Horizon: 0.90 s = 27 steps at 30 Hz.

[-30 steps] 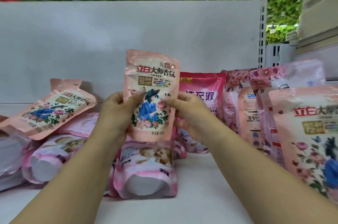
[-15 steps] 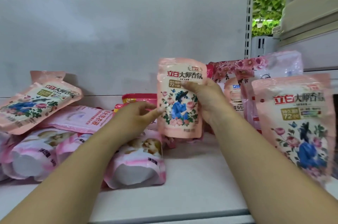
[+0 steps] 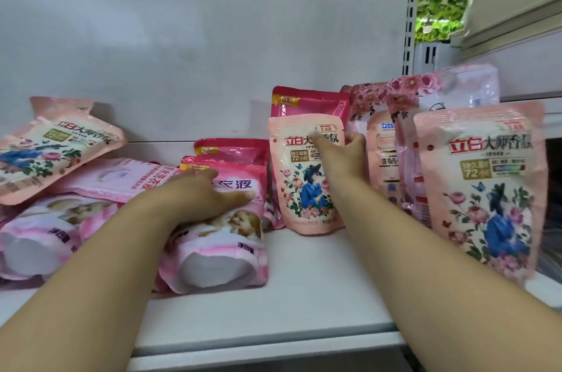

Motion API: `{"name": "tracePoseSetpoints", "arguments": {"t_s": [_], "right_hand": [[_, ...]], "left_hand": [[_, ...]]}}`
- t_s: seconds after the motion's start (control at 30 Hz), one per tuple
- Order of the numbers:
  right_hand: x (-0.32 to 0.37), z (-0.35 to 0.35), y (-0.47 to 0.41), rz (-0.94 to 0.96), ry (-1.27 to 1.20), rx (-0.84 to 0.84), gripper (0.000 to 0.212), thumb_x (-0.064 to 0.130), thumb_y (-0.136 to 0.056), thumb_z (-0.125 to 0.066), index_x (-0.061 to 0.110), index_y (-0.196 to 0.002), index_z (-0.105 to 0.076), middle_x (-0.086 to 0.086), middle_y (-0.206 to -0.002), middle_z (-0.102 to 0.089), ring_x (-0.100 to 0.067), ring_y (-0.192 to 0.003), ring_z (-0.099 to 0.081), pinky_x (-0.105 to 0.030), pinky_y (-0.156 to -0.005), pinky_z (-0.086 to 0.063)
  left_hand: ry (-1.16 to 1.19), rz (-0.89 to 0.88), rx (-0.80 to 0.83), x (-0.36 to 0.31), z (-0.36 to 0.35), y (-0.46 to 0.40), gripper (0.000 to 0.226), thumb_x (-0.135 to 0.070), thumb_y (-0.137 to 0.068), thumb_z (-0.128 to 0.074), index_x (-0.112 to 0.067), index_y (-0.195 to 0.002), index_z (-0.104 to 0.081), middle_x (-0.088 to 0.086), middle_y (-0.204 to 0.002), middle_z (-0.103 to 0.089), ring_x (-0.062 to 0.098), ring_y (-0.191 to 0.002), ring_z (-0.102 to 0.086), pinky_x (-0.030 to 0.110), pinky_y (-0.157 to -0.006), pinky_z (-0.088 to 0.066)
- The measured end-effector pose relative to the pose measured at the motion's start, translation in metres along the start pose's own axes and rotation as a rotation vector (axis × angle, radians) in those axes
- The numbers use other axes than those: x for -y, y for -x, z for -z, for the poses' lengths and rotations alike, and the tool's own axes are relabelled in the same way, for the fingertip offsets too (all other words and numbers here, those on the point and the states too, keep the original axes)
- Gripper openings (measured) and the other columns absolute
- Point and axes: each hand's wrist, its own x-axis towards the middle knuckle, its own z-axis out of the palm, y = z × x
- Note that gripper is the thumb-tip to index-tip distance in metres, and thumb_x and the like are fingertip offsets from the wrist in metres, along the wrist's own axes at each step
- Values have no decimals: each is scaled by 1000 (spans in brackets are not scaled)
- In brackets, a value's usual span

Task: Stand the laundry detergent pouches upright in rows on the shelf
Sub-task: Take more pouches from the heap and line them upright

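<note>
A pale pink floral pouch (image 3: pixel 304 186) stands upright on the white shelf (image 3: pixel 304 295), in front of a dark pink pouch (image 3: pixel 307 102). My right hand (image 3: pixel 340 158) grips its upper right edge, thumb across the front. My left hand (image 3: pixel 200 195) rests with fingers spread on a pink pouch (image 3: pixel 240 186) lying on the heap at the left. Below it lies a pink-and-white pouch (image 3: pixel 219 256) with its base toward me. Upright pouches stand at the right, the nearest a large floral one (image 3: pixel 483 189).
More pouches lie flat and stacked at the left, among them a floral one (image 3: pixel 51 152) on top. The shelf's white back panel (image 3: pixel 197 37) rises behind. A slotted upright (image 3: pixel 409 15) stands at the back right. The shelf's front edge (image 3: pixel 267 344) runs below my arms.
My right hand carried the floral pouch right and set it standing on the shelf. My left hand let go of it and came down on the pouch at the left.
</note>
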Motion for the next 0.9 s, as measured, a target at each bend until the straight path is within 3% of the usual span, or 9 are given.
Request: {"name": "tracePoseSetpoints", "arguments": {"t_s": [0.13,0.23,0.33,0.4,0.5,0.63,0.73,0.83,0.9], "right_hand": [[7,-7,5,183,213,-40,82,34,-81,-65,17,-144,-16,-6,-150,-25,-25,-137,-28,-40,-112,-27],[10,-10,10,400,373,-18,88,30,-86,-59,16,-147,3,-4,-156,7,-20,-144,-2,-34,-115,-12],[17,-11,21,613,386,-7,77,31,-87,-57,15,-146,-10,-5,-156,-4,-18,-143,-5,-32,-116,-11],[21,-14,30,660,351,101,59,31,-88,-57,14,-140,-33,-5,-147,-31,-17,-134,-28,-29,-113,-21],[20,-25,44,489,473,422,32,34,-87,-57,11,-109,-61,-5,-112,-62,-18,-100,-57,-34,-95,-46],[18,-33,51,296,962,635,52,54,-85,-50,5,-102,-55,-8,-87,-56,-25,-88,-53,-28,-65,-40],[22,-26,54,184,989,706,59,55,-86,-48,-1,-106,-52,-12,-87,-55,-28,-82,-57,-34,-71,-48],[17,-22,57,-16,833,802,55,56,-87,-44,2,-83,-50,-14,-74,-60,-30,-67,-61,-38,-71,-56],[12,-24,53,-167,577,858,56,61,-84,-45,7,-97,-54,-18,-91,-67,-33,-81,-67,-43,-82,-55]], "left_hand": [[-39,44,20,1,-1,2,100,-71,-69,-51,-23,-147,-10,7,-156,-10,25,-143,-12,39,-114,-16],[-19,64,0,0,-1,2,98,-67,-70,-53,-24,-147,-10,11,-155,-14,28,-141,-18,38,-112,-20],[256,72,-173,-3,7,5,81,-51,-77,-60,-17,-143,-26,10,-148,-34,28,-133,-34,33,-105,-29],[396,124,-260,-2,12,5,76,-45,-80,-61,-13,-141,-30,11,-147,-36,28,-133,-36,32,-103,-30],[353,219,-285,6,15,3,77,-45,-80,-62,-3,-138,-34,18,-144,-39,31,-128,-41,33,-93,-36],[226,243,-272,11,13,-2,59,-45,-80,-63,9,-102,-60,26,-96,-63,34,-84,-55,33,-64,-37],[319,198,-299,9,13,-1,36,-35,-79,-67,0,-82,-66,12,-63,-54,23,-58,-48,27,-47,-33],[639,65,-458,4,13,2,30,-18,-79,-70,-10,-107,-63,5,-77,-63,15,-60,-55,20,-44,-43],[835,-85,-633,0,15,8,41,-15,-77,-71,-15,-117,-57,-5,-74,-61,6,-59,-58,10,-44,-47]]}}
